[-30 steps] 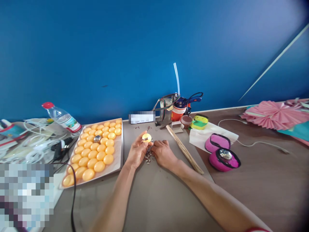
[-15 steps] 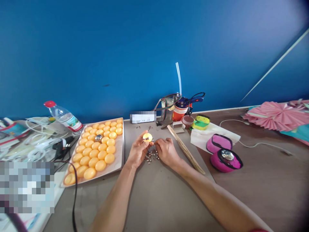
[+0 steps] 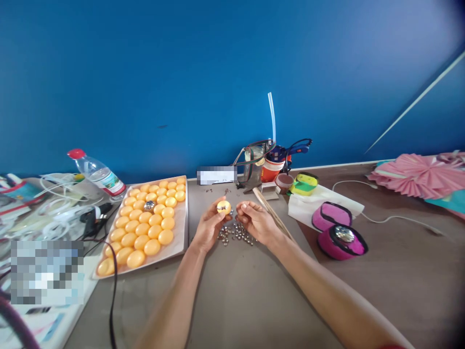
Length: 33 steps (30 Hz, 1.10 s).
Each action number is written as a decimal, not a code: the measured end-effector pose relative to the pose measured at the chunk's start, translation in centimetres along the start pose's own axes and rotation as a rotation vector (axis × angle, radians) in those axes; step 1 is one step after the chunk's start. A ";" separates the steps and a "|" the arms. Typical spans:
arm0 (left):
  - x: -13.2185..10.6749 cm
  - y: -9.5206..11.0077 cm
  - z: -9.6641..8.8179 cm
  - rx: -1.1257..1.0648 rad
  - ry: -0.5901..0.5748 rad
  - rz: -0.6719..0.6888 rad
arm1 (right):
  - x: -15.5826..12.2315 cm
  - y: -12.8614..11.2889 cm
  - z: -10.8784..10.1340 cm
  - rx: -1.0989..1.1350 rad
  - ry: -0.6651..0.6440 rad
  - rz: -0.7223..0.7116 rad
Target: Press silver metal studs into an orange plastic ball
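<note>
Yellow shell (image 3: 224,207) gripped in left fingers (image 3: 213,205); right fingers (image 3: 244,209) curl beside it, hold unclear.

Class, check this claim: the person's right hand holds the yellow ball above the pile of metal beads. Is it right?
No. The head view shows the left hand holding the yellow ball above the pile of metal beads; the right hand is beside it.

tiny beads (image 3: 236,233) indistinct, label (image 3: 216,175) blurred
</note>
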<state>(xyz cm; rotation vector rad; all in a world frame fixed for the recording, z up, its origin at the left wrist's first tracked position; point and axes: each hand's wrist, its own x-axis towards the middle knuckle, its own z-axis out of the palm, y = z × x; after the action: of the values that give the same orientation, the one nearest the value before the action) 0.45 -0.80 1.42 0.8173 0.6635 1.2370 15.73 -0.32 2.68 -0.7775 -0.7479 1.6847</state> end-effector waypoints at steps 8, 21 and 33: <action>-0.1 0.0 0.3 0.027 0.007 -0.005 | -0.2 -0.4 0.1 0.073 -0.101 0.063; -0.1 -0.1 0.5 0.114 -0.033 0.059 | -0.4 0.0 0.3 0.053 -0.121 0.048; -0.2 -0.1 0.3 0.142 -0.045 0.068 | 0.0 0.7 -0.2 0.116 -0.183 0.065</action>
<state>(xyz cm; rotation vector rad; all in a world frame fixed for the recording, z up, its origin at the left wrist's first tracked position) 0.75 -1.02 1.48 0.9903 0.6972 1.2393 15.54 -0.41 2.00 -0.5780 -0.7493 1.8580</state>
